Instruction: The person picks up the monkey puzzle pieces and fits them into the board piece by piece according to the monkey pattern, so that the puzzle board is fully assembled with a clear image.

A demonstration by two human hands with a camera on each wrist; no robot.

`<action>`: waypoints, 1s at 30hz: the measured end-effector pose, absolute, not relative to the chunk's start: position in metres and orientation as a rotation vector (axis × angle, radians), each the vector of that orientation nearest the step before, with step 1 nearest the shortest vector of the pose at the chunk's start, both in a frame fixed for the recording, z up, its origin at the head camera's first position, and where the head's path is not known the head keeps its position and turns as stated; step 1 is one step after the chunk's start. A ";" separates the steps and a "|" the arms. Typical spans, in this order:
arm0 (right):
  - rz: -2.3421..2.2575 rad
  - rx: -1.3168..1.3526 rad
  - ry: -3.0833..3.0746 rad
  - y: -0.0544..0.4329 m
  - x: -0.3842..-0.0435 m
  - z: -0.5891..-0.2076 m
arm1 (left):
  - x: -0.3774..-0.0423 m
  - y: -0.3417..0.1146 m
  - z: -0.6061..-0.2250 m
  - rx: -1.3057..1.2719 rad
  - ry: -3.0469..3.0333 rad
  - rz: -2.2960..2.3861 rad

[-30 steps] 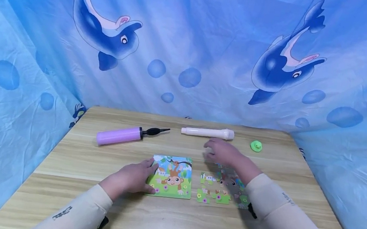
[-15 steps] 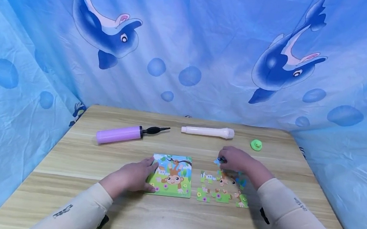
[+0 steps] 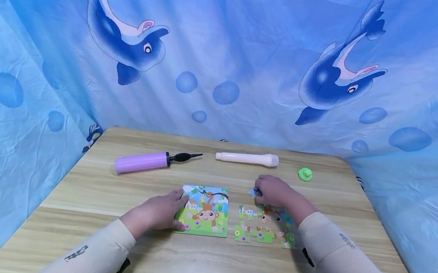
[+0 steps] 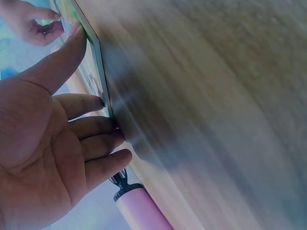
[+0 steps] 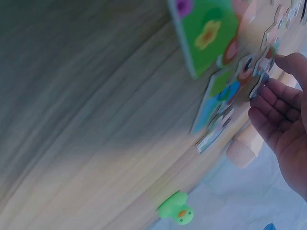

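Observation:
My left hand (image 3: 161, 208) rests at the left edge of a square monkey-picture puzzle board (image 3: 206, 222). In the left wrist view its thumb lies over the board, and the fairly straight fingers touch or nearly touch the rim. To the right, loose puzzle pieces (image 3: 266, 236) of a similar monkey picture lie a little apart in rough rows. At their back row my right hand (image 3: 275, 191) pinches a blue puzzle piece (image 3: 253, 192) between thumb and fingers, mostly covered by the hand. The right wrist view has that hand (image 5: 288, 105) low by the pieces.
A purple hand pump (image 3: 142, 162) with a black nozzle lies at the back left. A white microphone-shaped stick (image 3: 246, 158) lies behind the right hand. A small green toy duck (image 3: 305, 174) sits at the back right. Blue dolphin-print curtain (image 3: 227, 57) surrounds the wooden table (image 3: 189, 262).
My right hand has come back from near the white stick to the puzzle pieces, grasped one and shifted slightly left with it. The left hand stays on the board.

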State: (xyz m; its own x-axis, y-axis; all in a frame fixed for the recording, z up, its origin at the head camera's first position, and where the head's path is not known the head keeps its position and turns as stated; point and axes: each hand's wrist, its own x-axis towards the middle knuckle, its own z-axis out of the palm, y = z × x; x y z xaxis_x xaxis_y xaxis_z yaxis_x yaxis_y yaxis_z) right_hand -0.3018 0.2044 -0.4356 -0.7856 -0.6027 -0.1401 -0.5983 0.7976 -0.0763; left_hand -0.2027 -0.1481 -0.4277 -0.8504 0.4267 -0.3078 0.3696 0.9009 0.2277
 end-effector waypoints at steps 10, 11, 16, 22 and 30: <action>0.001 -1.027 2.843 0.173 -0.305 -0.435 | -0.203 -0.150 -0.429 0.574 2.716 0.215; 0.005 -1.034 2.846 0.169 -0.305 -0.435 | -0.203 -0.150 -0.428 0.572 2.715 0.213; -0.056 -1.059 2.833 0.143 -0.296 -0.428 | -0.203 -0.149 -0.428 0.582 2.722 0.193; -0.016 -1.175 2.816 0.108 -0.289 -0.429 | -0.204 -0.149 -0.428 0.582 2.728 0.175; 0.006 -1.268 2.795 0.069 -0.287 -0.435 | -0.206 -0.148 -0.430 0.604 2.731 0.145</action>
